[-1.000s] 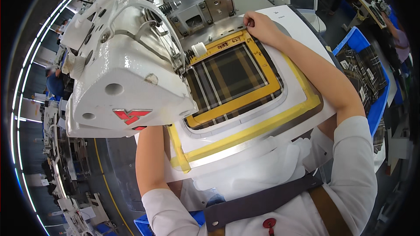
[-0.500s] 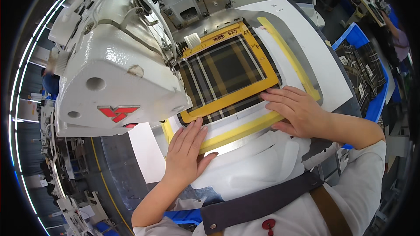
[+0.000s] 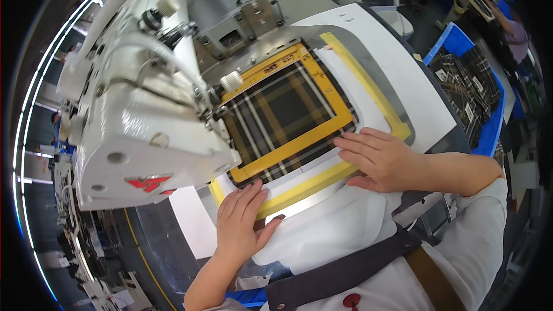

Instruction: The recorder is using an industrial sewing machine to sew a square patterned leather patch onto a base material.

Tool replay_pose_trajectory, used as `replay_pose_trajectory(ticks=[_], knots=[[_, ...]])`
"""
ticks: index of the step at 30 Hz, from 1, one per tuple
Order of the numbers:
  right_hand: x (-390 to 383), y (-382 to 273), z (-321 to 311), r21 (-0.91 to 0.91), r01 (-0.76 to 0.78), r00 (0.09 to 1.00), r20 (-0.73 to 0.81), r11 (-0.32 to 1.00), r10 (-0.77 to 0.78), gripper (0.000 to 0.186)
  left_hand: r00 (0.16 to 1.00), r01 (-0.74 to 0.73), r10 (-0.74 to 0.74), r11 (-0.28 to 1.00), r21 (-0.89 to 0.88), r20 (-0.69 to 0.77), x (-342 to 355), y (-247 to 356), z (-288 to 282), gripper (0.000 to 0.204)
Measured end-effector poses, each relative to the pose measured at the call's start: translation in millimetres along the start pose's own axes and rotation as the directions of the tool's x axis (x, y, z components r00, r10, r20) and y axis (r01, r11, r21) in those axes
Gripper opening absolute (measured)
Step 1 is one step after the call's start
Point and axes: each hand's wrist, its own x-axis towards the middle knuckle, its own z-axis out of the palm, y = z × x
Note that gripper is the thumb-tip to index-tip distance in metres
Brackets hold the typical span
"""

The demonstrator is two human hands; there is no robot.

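A dark plaid fabric piece [image 3: 276,103] lies flat under a yellow rectangular frame [image 3: 294,148] beside the sewing machine head [image 3: 155,132]. My left hand [image 3: 239,219] rests with fingers stretched, its tips at the fabric's near left edge by the frame corner. On the near right edge lies my right hand [image 3: 377,160], fingers extended over the fabric's border and the white layer beneath. Neither hand grips anything. Yellow tape strips [image 3: 305,192] edge the plate around the fabric. The machine head hides the frame's left side.
White cloth [image 3: 328,224] hangs over the table's near edge, in front of my body. To the right, a blue bin [image 3: 489,132] holds several plaid pieces with white labels. A white sheet [image 3: 429,103] lies right of the plate. Another person [image 3: 515,37] is at the far right.
The whole view has shifted, so the machine and the framed fabric appear lower and further left. Both hands keep nearly the same places at the fabric's near edge.
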Motion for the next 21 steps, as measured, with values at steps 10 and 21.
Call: replay_pose_trajectory(ticks=[10,21], knots=[[-19,-1,-11,0.159,0.048,0.998,-0.057,0.986,-0.039,0.040,1.000,0.016,-0.016,1.000,0.005,-0.007,-1,7,4,0.043],[-242,183,-26,0.003,-0.973,0.228,-0.080,0.229,0.970,0.031,0.997,0.061,-0.063,0.998,-0.028,-0.052,-3,6,10,0.034]])
